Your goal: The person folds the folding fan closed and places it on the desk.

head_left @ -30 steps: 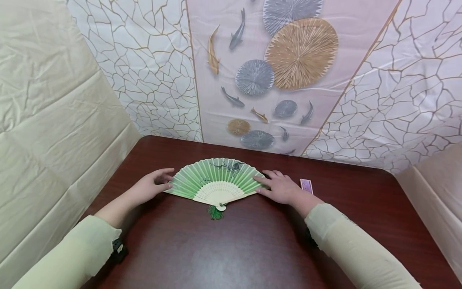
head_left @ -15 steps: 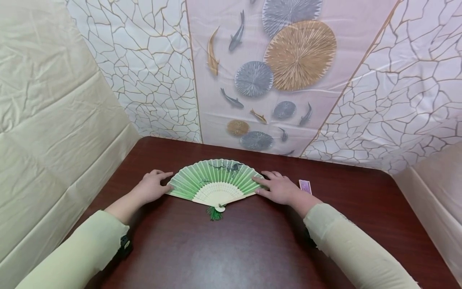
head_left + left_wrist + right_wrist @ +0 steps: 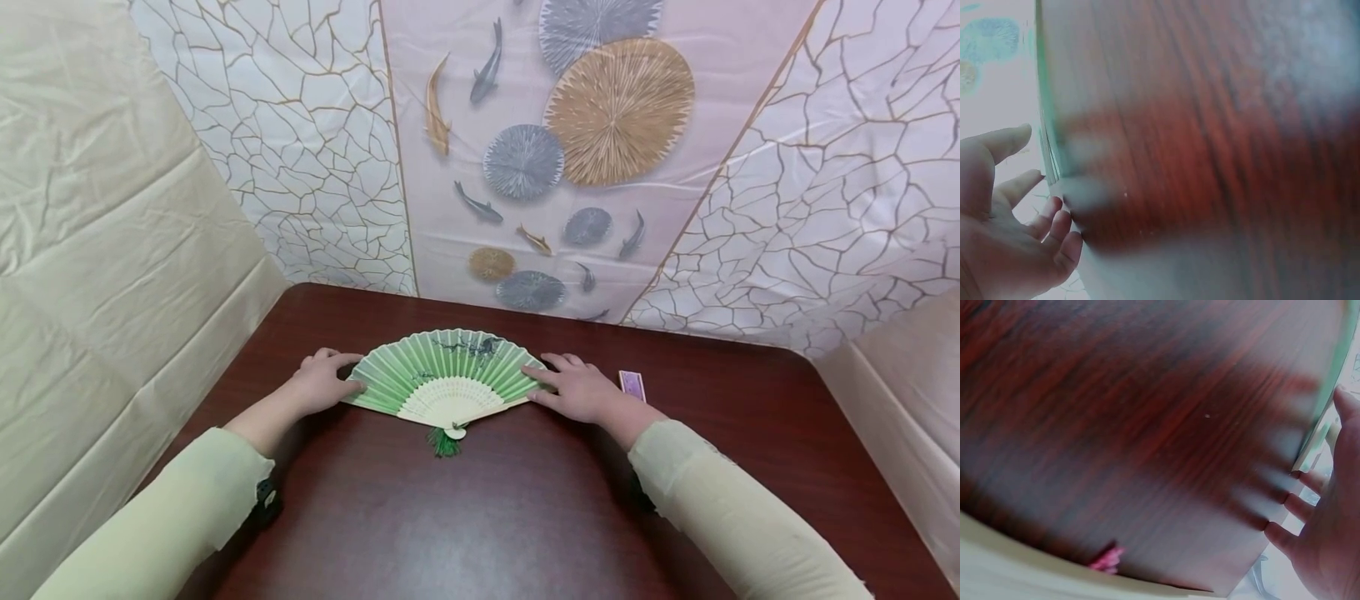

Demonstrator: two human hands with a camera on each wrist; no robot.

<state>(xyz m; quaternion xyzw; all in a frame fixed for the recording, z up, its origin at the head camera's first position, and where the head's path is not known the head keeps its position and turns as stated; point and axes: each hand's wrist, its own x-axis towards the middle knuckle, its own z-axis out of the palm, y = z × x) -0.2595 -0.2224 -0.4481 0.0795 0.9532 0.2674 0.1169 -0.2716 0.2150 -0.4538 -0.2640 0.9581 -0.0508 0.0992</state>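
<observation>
A green folding fan [image 3: 405, 371] lies spread on the dark wooden table [image 3: 450, 525], its pale ribs and green tassel [image 3: 444, 442] toward the person. At its left end is my left hand [image 3: 320, 385], thumb over the edge and fingers around the corner. My right hand [image 3: 577, 390] rests at the right end, with fingers spread across the green leaf. In the left wrist view, the left hand's fingertips reach the tabletop beside the thin fan edge. The right wrist view has the right hand [image 3: 1329, 519] with several fingertips touching the table near the fan.
A small purple-and-white box [image 3: 632, 384] lies just beyond the right wrist, partly hidden by it. Patterned cloth [image 3: 330, 167] hangs behind the table, and beige cloth [image 3: 112, 250] stands at the left side. A small pink thing [image 3: 1108, 559] shows in the right wrist view.
My left hand has shifted slightly, its thumb now further over the fan's left edge and its fingers less curled in. The right hand and the fan stay nearly still.
</observation>
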